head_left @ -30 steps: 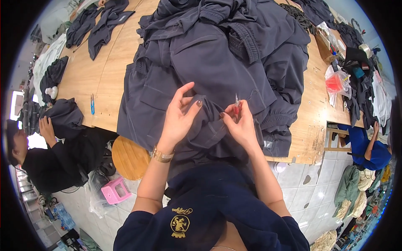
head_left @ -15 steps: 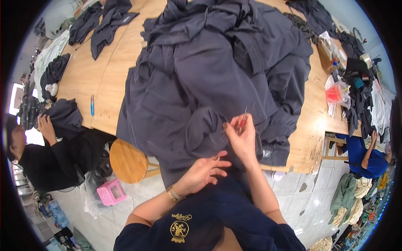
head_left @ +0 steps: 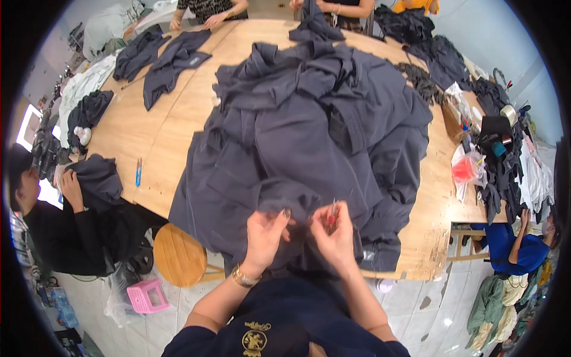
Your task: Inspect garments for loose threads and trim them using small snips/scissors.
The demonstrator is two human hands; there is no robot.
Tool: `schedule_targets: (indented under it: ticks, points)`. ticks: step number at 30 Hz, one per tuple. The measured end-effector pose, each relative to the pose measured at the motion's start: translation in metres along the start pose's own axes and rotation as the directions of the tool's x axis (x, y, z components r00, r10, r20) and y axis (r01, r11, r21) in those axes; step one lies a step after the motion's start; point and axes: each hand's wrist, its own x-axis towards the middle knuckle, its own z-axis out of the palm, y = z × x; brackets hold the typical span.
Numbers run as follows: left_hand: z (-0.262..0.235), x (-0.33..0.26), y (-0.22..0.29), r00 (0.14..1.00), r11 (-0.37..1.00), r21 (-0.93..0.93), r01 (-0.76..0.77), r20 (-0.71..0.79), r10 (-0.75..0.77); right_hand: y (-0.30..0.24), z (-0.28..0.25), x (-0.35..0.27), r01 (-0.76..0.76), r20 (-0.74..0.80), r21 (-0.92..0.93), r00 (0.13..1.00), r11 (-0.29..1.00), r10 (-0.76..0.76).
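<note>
A heap of dark grey garments [head_left: 315, 137] covers the middle of the wooden table [head_left: 154, 137], its near edge hanging over the table's rim toward the person. At that near edge the left hand [head_left: 264, 235] grips a fold of the cloth with curled fingers. Just beside it, the right hand [head_left: 334, 233] pinches small red-handled snips [head_left: 332, 215] against the same fold.

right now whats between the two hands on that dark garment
In the head view, a bunched fold of the dark grey garment fills the gap between the left hand and the right hand. The right hand also pinches a small red-handled tool.
</note>
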Motion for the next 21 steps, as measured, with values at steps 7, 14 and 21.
schedule_targets:
  ticks: [7,14,21]
  points:
    - [-0.002,0.001,0.003,0.996,0.996,0.079,0.042,0.077,-0.048,-0.025,-0.007,0.013,0.054,0.046,0.028,0.997,0.998,-0.055]
    - [0.0,-0.008,0.003,0.988,0.99,0.142,0.003,0.152,-0.024,-0.039,-0.002,0.009,0.037,0.169,-0.069,0.985,0.997,-0.025]
    - [-0.004,-0.012,0.005,0.985,0.984,0.175,0.023,0.163,-0.052,-0.024,-0.002,0.011,0.055,0.125,0.024,0.99,0.998,-0.058]
